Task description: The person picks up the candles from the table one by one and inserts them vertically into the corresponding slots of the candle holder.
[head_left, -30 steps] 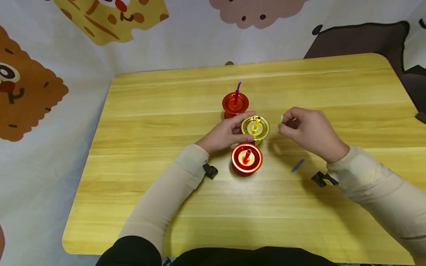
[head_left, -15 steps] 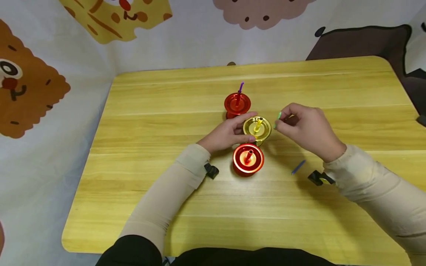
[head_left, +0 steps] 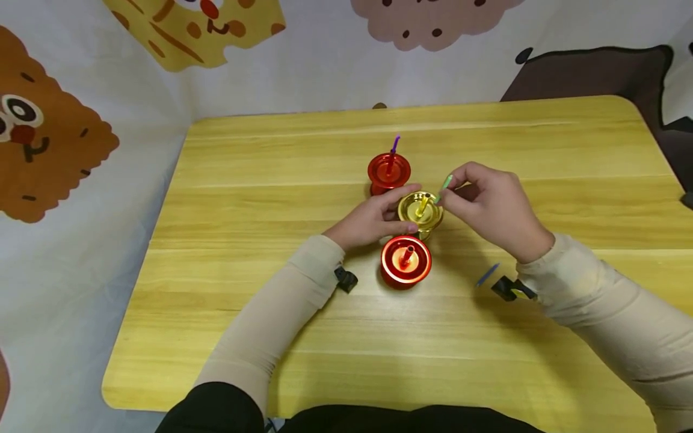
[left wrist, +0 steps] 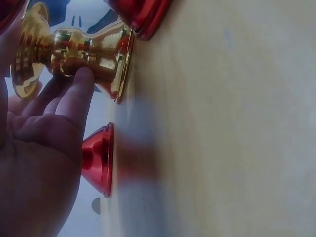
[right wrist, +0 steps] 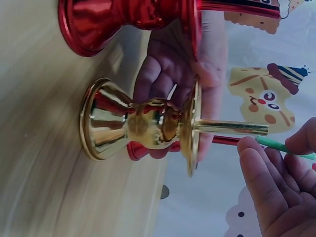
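Note:
Three metal candle holders stand mid-table. My left hand [head_left: 379, 219] grips the stem of the gold holder [head_left: 420, 210], which carries a yellow candle [head_left: 420, 205]; the same holder [left wrist: 74, 47] shows in the left wrist view with my fingers [left wrist: 74, 98] on it, and the gold holder [right wrist: 143, 123] fills the right wrist view. My right hand [head_left: 482, 201] pinches a thin green candle [head_left: 446, 182], its tip just above the gold holder's rim; the green candle [right wrist: 284, 146] lies next to the yellow candle [right wrist: 229, 128]. A red holder [head_left: 388, 170] behind holds a purple candle [head_left: 394, 145]. A nearer red holder [head_left: 405, 260] holds a red candle.
A blue candle [head_left: 486, 275] lies loose on the wooden table [head_left: 271, 313] right of the near red holder, close to my right wrist. A cartoon-print cloth [head_left: 81, 120] backs the table. A dark cushion [head_left: 585, 69] sits beyond the far right corner.
My right hand has moved left with the green candle, from beside the gold holder to over its rim. The left hand has kept its grip on the gold holder.

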`<move>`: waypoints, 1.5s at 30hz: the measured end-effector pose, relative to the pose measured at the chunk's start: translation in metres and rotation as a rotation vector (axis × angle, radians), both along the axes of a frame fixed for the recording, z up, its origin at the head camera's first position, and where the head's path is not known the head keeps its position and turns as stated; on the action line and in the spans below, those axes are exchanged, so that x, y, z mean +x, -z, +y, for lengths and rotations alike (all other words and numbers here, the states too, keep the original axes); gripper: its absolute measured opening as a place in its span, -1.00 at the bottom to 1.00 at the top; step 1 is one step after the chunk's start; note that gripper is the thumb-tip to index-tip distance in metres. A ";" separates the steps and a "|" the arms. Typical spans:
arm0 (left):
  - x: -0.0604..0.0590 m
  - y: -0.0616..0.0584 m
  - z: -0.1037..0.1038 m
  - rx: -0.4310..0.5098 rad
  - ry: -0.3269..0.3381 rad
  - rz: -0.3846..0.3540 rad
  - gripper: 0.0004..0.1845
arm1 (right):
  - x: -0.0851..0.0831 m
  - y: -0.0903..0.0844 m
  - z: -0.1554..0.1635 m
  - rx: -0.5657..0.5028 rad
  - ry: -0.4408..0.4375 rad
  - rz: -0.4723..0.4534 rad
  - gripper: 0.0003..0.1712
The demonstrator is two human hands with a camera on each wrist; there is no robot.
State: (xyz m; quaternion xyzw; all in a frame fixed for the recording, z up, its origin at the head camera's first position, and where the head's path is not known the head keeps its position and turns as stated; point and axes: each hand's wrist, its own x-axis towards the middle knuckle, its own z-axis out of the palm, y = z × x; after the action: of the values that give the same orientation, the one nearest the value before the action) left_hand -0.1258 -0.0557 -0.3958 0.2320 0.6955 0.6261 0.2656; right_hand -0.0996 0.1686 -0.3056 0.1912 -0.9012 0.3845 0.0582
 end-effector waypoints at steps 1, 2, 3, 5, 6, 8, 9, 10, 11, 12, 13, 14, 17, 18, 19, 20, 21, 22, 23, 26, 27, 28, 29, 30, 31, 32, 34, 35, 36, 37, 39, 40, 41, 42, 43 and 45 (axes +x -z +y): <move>0.000 0.000 0.000 0.000 0.001 -0.007 -0.18 | 0.000 -0.001 -0.001 -0.003 -0.001 0.002 -0.94; 0.000 0.001 0.000 0.003 0.003 -0.015 -0.18 | 0.001 -0.001 -0.001 -0.006 0.000 0.007 -0.94; 0.000 0.001 0.000 0.005 0.005 -0.022 -0.17 | 0.001 -0.002 -0.001 -0.011 0.000 0.010 -0.94; 0.001 0.001 0.001 0.011 0.009 -0.037 -0.17 | 0.002 -0.003 -0.002 -0.029 -0.004 0.019 -0.94; 0.001 0.002 0.001 0.014 0.011 -0.042 -0.16 | 0.003 -0.003 -0.003 -0.042 -0.006 0.024 -0.94; 0.002 0.002 0.001 0.016 0.012 -0.049 -0.16 | 0.003 -0.003 -0.004 -0.063 -0.013 0.039 -0.94; 0.002 0.002 0.001 0.016 0.012 -0.048 -0.16 | 0.003 -0.002 -0.005 -0.072 -0.016 0.046 -0.94; 0.002 0.002 0.001 0.015 0.011 -0.049 -0.16 | 0.003 -0.002 -0.005 -0.078 -0.020 0.053 -0.94; 0.003 0.002 0.001 0.012 0.012 -0.050 -0.16 | 0.003 -0.002 -0.006 -0.079 -0.021 0.059 -0.94; 0.003 0.002 0.001 0.009 0.011 -0.048 -0.16 | 0.002 -0.002 -0.006 -0.078 -0.022 0.065 -0.94; 0.002 0.002 0.001 0.006 0.012 -0.046 -0.16 | 0.002 -0.002 -0.007 -0.075 -0.024 0.070 -0.95; 0.002 0.002 0.001 0.003 0.012 -0.047 -0.16 | 0.001 -0.002 -0.007 -0.071 -0.024 0.072 -0.95; 0.002 0.001 0.002 -0.001 0.015 -0.043 -0.17 | 0.000 -0.002 -0.007 -0.058 -0.027 0.074 -0.94; 0.002 0.001 0.002 0.001 0.014 -0.042 -0.17 | 0.000 -0.002 -0.007 -0.057 -0.027 0.074 -0.94; 0.002 0.001 0.002 0.004 0.015 -0.044 -0.17 | -0.001 -0.003 -0.007 -0.057 -0.029 0.074 -0.94; 0.001 0.001 0.002 0.007 0.014 -0.044 -0.18 | -0.001 -0.003 -0.007 -0.058 -0.031 0.071 -0.94; 0.001 0.002 0.002 0.010 0.015 -0.042 -0.18 | -0.001 -0.003 -0.008 -0.058 -0.033 0.070 -0.94; 0.001 0.001 0.002 0.013 0.016 -0.039 -0.18 | -0.001 -0.003 -0.008 -0.058 -0.036 0.067 -0.94; 0.001 0.001 0.002 0.014 0.016 -0.037 -0.18 | -0.001 -0.003 -0.008 -0.056 -0.040 0.064 -0.95; 0.001 0.000 0.001 0.012 0.017 -0.030 -0.18 | -0.001 -0.002 -0.008 -0.038 -0.053 0.054 -0.96; 0.002 0.000 0.001 0.010 0.018 -0.029 -0.18 | -0.001 -0.001 -0.008 -0.027 -0.058 0.053 -0.95; 0.002 -0.001 0.001 0.010 0.020 -0.029 -0.18 | -0.002 0.000 -0.008 -0.016 -0.066 0.051 -0.95; 0.002 -0.002 0.001 0.011 0.020 -0.031 -0.18 | -0.002 0.001 -0.008 -0.005 -0.073 0.050 -0.94; 0.002 -0.002 0.001 0.014 0.021 -0.034 -0.18 | -0.002 0.002 -0.008 0.005 -0.079 0.049 -0.94; 0.002 -0.002 0.001 0.017 0.023 -0.035 -0.17 | -0.002 0.003 -0.008 0.015 -0.085 0.051 -0.94; 0.002 -0.003 0.001 0.020 0.025 -0.037 -0.17 | -0.003 0.003 -0.008 0.022 -0.090 0.051 -0.94; 0.001 -0.003 0.001 0.025 0.028 -0.036 -0.17 | -0.004 0.004 -0.007 0.038 -0.097 0.045 -0.95; 0.001 -0.003 0.001 0.026 0.028 -0.035 -0.17 | -0.004 0.003 -0.007 0.047 -0.099 0.041 -0.96; 0.001 -0.003 0.001 0.023 0.028 -0.034 -0.17 | -0.004 0.003 -0.007 0.054 -0.099 0.037 -0.98; 0.001 -0.003 0.001 0.019 0.027 -0.033 -0.17 | -0.004 0.002 -0.007 0.063 -0.100 0.032 -0.98; 0.001 -0.003 0.000 0.013 0.026 -0.030 -0.17 | -0.004 0.002 -0.007 0.077 -0.101 0.020 -0.97; 0.001 -0.003 0.000 0.012 0.026 -0.030 -0.18 | -0.003 0.001 -0.007 0.081 -0.102 0.016 -0.96; 0.001 -0.003 -0.001 0.010 0.024 -0.033 -0.18 | -0.003 0.001 -0.007 0.082 -0.103 0.013 -0.96; 0.001 -0.003 -0.001 0.012 0.023 -0.034 -0.18 | -0.004 0.001 -0.008 0.081 -0.103 0.011 -0.96; 0.001 -0.003 -0.001 0.013 0.021 -0.033 -0.18 | -0.004 0.001 -0.008 0.078 -0.105 0.011 -0.96; 0.001 -0.003 -0.001 0.015 0.015 -0.032 -0.18 | -0.005 0.001 -0.008 0.072 -0.109 0.013 -0.97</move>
State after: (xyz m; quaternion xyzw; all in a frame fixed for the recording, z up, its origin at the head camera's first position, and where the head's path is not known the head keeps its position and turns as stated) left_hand -0.1252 -0.0570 -0.3928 0.2292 0.6846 0.6329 0.2797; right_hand -0.1044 0.1606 -0.3069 0.2446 -0.9023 0.3531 0.0360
